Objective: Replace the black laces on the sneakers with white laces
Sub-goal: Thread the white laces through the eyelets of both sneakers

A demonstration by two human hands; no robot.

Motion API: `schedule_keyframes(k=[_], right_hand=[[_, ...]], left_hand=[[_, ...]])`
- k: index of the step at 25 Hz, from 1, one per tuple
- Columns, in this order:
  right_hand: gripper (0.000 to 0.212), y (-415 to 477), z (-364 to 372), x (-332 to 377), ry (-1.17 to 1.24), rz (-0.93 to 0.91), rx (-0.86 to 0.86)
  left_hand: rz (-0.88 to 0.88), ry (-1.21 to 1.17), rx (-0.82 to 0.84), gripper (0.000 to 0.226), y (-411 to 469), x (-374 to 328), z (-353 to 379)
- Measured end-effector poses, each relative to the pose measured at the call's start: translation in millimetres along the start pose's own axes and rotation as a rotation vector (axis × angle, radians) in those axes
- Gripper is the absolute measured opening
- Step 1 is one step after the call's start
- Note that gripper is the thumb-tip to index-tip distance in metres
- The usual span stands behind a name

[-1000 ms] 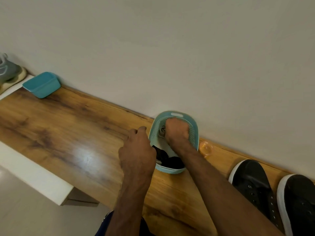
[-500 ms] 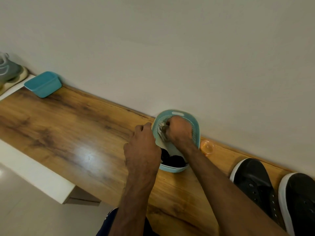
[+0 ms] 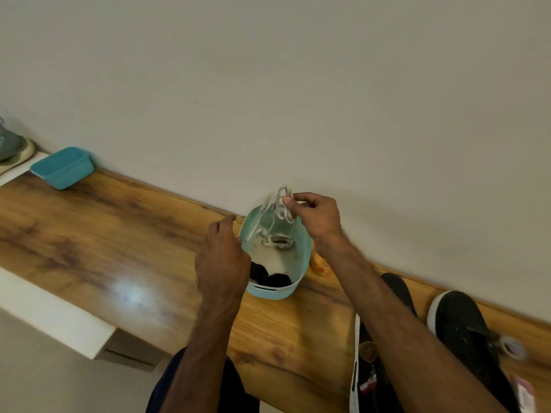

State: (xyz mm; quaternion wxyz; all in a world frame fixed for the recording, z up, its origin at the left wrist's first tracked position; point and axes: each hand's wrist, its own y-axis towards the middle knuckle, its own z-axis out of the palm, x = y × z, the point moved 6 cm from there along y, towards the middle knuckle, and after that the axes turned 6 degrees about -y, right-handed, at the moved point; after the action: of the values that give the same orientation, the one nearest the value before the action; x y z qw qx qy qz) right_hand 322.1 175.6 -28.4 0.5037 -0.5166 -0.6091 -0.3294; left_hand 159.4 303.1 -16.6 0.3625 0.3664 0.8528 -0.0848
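A light-blue oval basket point(image 3: 275, 292) stands on the wooden shelf by the wall. My right hand point(image 3: 317, 219) pinches a white lace point(image 3: 278, 205) and holds it raised above the basket's far rim. A second white lace point(image 3: 278, 242) lies coiled on the basket floor, and black laces point(image 3: 269, 277) lie bunched at its near end. My left hand point(image 3: 222, 257) rests on the basket's left rim with fingers loosely curled. Two black sneakers with white soles point(image 3: 465, 332) stand to the right, the nearer one partly hidden by my right arm.
A blue rectangular tub point(image 3: 62, 167) sits at the shelf's far left, with a grey shoe point(image 3: 10, 144) beyond it. A small orange object point(image 3: 319, 265) is behind the basket at the wall. A tape roll point(image 3: 511, 347) lies by the right sneaker. The wooden shelf point(image 3: 104, 234) stretches left.
My right hand came up out of the basket, lifting a white lace with it. My left hand stayed at the basket's left rim.
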Motion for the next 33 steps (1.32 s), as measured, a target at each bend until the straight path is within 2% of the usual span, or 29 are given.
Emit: schedule_keyframes(k=[3,9,15,20,23,25,28,30,33], right_hand=[[0.016,-13,-25,24,0.187,0.040,0.014],[0.035,-32,-75,75,0.392,0.008,0.035],[0.020,-41,-106,100,0.479,-0.016,0.020],[0.018,-26,-88,127,0.325,-0.094,0.086],[0.023,-8,-69,149,0.329,-0.162,0.127],[0.018,5,-57,155,0.318,-0.210,0.144],[0.012,19,-34,128,0.143,-0.281,0.176],[0.011,24,-19,89,-0.020,-0.312,0.227],[0.010,30,-4,36,-0.170,-0.306,0.274]], left_hand=[[0.031,-0.038,0.005,0.044,-8,-4,2],[0.056,-0.064,0.037,0.046,-22,-13,6],[0.038,-0.231,0.104,0.044,-33,-17,25],[-0.018,-0.386,0.136,0.038,-23,-13,42],[-0.035,-0.441,0.124,0.034,4,-12,47],[-0.060,-0.528,0.096,0.033,27,-12,49],[-0.076,-0.796,0.086,0.030,57,-13,53],[-0.062,-0.933,0.136,0.030,74,-15,59],[-0.030,-0.903,0.278,0.031,83,-23,73]])
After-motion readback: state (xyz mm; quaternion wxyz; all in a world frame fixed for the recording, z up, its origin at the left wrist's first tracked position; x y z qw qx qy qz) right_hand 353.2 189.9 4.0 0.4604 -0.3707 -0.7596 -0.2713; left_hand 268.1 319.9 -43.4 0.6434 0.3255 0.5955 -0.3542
